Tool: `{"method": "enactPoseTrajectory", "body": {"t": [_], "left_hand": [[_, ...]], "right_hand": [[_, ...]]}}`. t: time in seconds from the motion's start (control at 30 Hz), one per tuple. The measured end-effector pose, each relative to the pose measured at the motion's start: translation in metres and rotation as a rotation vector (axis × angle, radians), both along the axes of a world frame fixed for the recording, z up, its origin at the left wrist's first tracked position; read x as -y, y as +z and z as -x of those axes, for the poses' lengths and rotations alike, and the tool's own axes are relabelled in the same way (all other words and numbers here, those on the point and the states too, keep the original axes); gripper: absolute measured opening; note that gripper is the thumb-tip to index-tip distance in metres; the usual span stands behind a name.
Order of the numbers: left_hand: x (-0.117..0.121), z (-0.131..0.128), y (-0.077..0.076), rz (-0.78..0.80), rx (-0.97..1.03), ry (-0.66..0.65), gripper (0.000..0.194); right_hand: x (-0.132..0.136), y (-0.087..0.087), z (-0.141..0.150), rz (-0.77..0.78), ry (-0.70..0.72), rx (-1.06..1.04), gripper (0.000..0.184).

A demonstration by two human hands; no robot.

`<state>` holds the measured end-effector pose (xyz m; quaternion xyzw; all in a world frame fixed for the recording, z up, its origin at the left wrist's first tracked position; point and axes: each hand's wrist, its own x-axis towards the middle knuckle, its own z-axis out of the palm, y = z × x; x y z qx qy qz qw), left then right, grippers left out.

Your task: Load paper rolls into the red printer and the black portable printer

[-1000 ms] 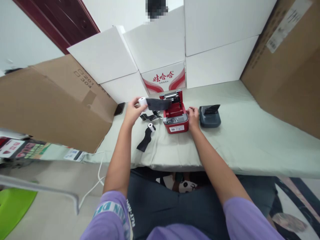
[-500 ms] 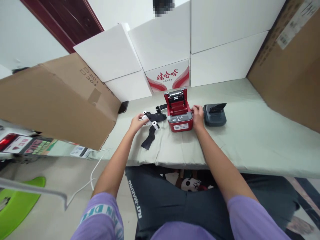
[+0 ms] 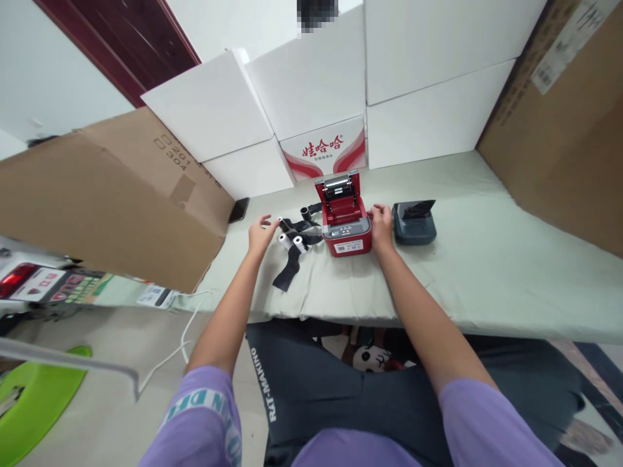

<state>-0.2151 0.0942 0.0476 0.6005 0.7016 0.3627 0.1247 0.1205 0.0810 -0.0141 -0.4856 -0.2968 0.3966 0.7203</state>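
Observation:
A small red printer [image 3: 344, 224] stands on the table with its lid tilted open toward the back. My right hand [image 3: 380, 225] rests curled against the printer's right side. My left hand [image 3: 260, 233] hovers open just left of a cluster of small white paper rolls [image 3: 291, 241] with black strips [image 3: 288, 272] trailing from them. Its fingers are spread and hold nothing. A dark grey printer [image 3: 414, 224] sits right of the red one.
The table [image 3: 487, 272] carries a pale green cloth. White boxes [image 3: 311, 84] are stacked along the back, large brown cartons [image 3: 111, 201] stand at left and right. A black phone [image 3: 238, 209] lies by the left carton. A white cable [image 3: 180, 337] hangs off the front edge.
My left hand lowered the roll with its black strip from beside the red printer to the table and let go. My right hand stayed on the printer.

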Motion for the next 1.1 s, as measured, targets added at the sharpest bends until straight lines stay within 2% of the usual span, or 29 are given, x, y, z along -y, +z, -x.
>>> {"method": "enactPoseTrajectory", "body": {"t": [0.1, 0.17, 0.27, 0.4, 0.47, 0.57, 0.67, 0.8, 0.9, 1.0, 1.1], "left_hand": [[-0.021, -0.001, -0.004, 0.084, 0.124, -0.053, 0.058], [-0.031, -0.004, -0.008, 0.125, 0.157, -0.084, 0.055], [-0.037, -0.012, -0.004, 0.024, 0.144, -0.073, 0.048], [-0.035, -0.028, 0.023, -0.264, 0.276, -0.047, 0.055], [-0.03, -0.04, 0.042, -0.327, 0.425, -0.052, 0.061], [-0.019, -0.063, 0.067, -0.263, 0.687, -0.183, 0.05], [-0.004, -0.09, 0.08, -0.177, 0.771, -0.415, 0.037], [0.005, -0.122, 0.073, 0.007, 0.619, -0.713, 0.04], [-0.002, -0.142, 0.06, 0.088, 0.269, -0.882, 0.044], [-0.013, -0.158, 0.051, 0.031, -0.155, -0.924, 0.044], [-0.025, -0.17, 0.049, 0.046, -0.408, -0.922, 0.042]], "right_hand": [[0.001, 0.001, 0.0, 0.0, 0.002, -0.002, 0.023], [0.001, 0.002, 0.001, 0.003, 0.004, 0.002, 0.023], [0.0, 0.001, 0.001, 0.018, -0.002, -0.015, 0.022], [-0.003, 0.0, 0.001, 0.028, -0.016, -0.019, 0.022], [-0.004, -0.001, 0.002, 0.02, -0.016, -0.013, 0.022], [-0.005, -0.003, 0.002, 0.017, -0.018, -0.014, 0.023], [-0.005, -0.003, 0.001, 0.025, -0.018, -0.002, 0.023], [-0.002, -0.001, 0.001, 0.03, -0.02, -0.006, 0.023], [-0.001, 0.002, 0.001, 0.037, -0.021, -0.011, 0.022], [-0.001, 0.002, 0.001, 0.047, -0.016, -0.015, 0.021], [-0.002, 0.002, 0.0, 0.055, -0.018, -0.004, 0.02]]}}
